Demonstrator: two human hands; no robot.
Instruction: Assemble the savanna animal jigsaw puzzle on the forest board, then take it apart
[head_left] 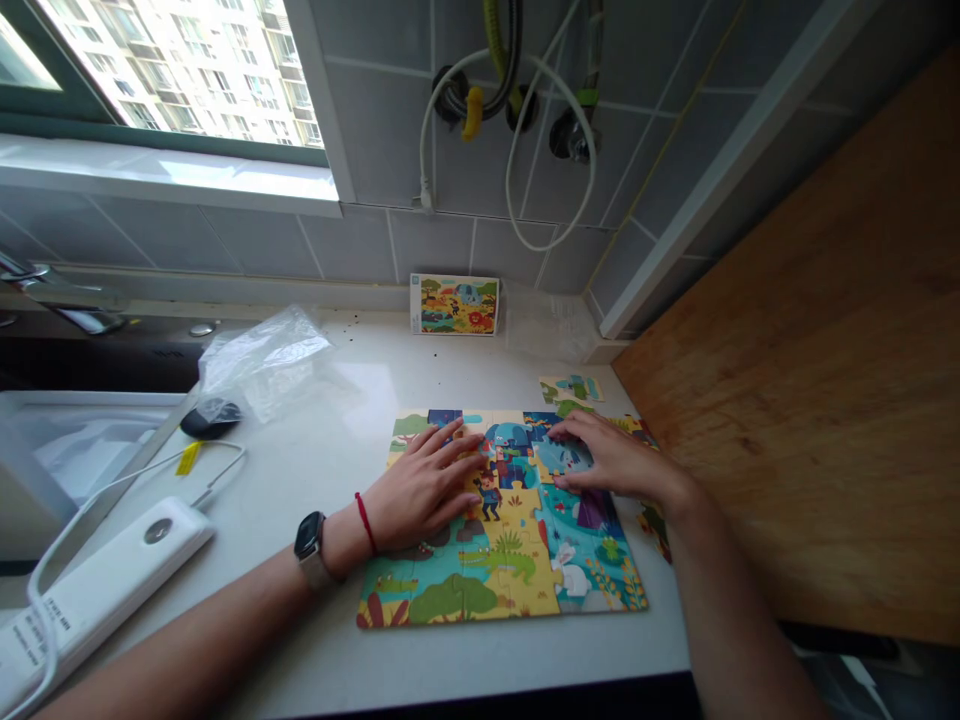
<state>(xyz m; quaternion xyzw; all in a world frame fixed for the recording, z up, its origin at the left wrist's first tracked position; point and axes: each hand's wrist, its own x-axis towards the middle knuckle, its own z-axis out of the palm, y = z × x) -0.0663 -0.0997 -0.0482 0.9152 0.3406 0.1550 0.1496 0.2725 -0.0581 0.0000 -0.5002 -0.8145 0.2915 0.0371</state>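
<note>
Nearest the body, both forearms reach in from the lower corners over a white countertop (300, 640). The left hand (424, 485) lies flat and open, its fingers spread and angled toward the right, on the middle of a colourful animal jigsaw puzzle (499, 570). A smartwatch (310, 548) and a red string bracelet (366, 523) circle the left wrist. The right hand (600, 455) is also open, palm down with its fingers pointing left, resting on the puzzle's upper right part just beside the left hand. Neither hand grips anything.

The puzzle sits directly under both hands. Its near edge stops short of the counter's front edge, leaving a band of white surface there. Past the right hand, a loose piece (654, 530) lies at the puzzle's right side, against a wooden board (810, 350). Left of the left hand, a stretch of counter runs to a white power strip (97, 600) and its cord.

Beyond the hands, a joined section of puzzle pieces (571, 388) lies just above the puzzle's far edge. Farther on, a crumpled plastic bag (262, 360) lies to the left, and a printed picture card (454, 304) stands against the tiled wall (360, 245).
</note>
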